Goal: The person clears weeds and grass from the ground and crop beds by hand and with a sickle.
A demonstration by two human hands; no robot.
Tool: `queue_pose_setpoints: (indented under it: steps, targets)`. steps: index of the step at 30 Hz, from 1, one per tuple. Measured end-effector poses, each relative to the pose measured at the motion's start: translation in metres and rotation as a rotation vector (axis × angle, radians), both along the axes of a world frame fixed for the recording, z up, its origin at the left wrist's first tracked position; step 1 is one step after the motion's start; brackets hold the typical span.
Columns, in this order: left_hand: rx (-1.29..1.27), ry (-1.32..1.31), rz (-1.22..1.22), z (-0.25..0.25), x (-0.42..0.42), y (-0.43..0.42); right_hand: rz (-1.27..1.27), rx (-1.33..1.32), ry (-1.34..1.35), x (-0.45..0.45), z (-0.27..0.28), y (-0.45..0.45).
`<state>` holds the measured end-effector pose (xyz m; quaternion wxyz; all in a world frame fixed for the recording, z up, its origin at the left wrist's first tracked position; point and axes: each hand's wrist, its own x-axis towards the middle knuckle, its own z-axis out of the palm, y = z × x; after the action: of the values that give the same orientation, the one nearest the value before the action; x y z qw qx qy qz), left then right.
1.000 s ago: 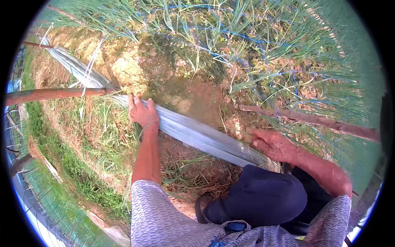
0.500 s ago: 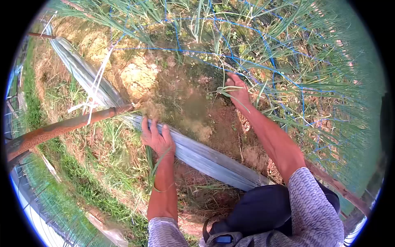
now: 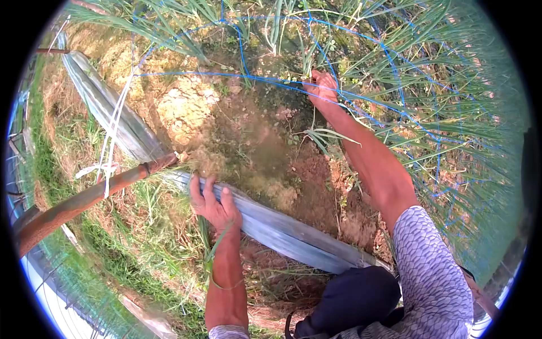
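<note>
My left hand (image 3: 215, 208) rests on the upper edge of a long grey plastic-looking strip (image 3: 282, 223), its fingers apart. Long grass blades (image 3: 210, 248) hang beside and across that wrist; whether any lie under the palm is hidden. Farther out, my right hand (image 3: 323, 87) reaches down to the soil at the blue netting (image 3: 276, 81), with its fingers bent together. What they pinch, if anything, is too small to make out. A leafy green plant (image 3: 327, 134) stands just below the right wrist, and small low weeds surround the fingers.
Onion-like plants (image 3: 446, 107) grow through the netting to the right. A rusty pole (image 3: 101, 195) juts in from the left, with white cord (image 3: 116, 124) close by. My dark-clothed knee (image 3: 353, 299) is at the bottom, and grass (image 3: 124, 254) covers the lower left.
My right hand has moved up and away, from beside the leafy plant to the soil by the netting. My left hand stays on the grey strip. The view has shifted slightly.
</note>
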<state>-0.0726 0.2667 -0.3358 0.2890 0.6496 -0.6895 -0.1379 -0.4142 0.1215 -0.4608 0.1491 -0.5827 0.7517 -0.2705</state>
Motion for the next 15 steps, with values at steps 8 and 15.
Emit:
queue_pose_setpoints:
  steps: [8, 15]
  targets:
    - [0.01, 0.034, 0.016, -0.001, -0.001, 0.0, -0.135, -0.17, 0.018, -0.002, -0.025, -0.001]
    - [0.017, 0.095, 0.014, -0.003, 0.001, 0.002, -0.403, -0.038, -0.427, 0.001, -0.051, 0.012]
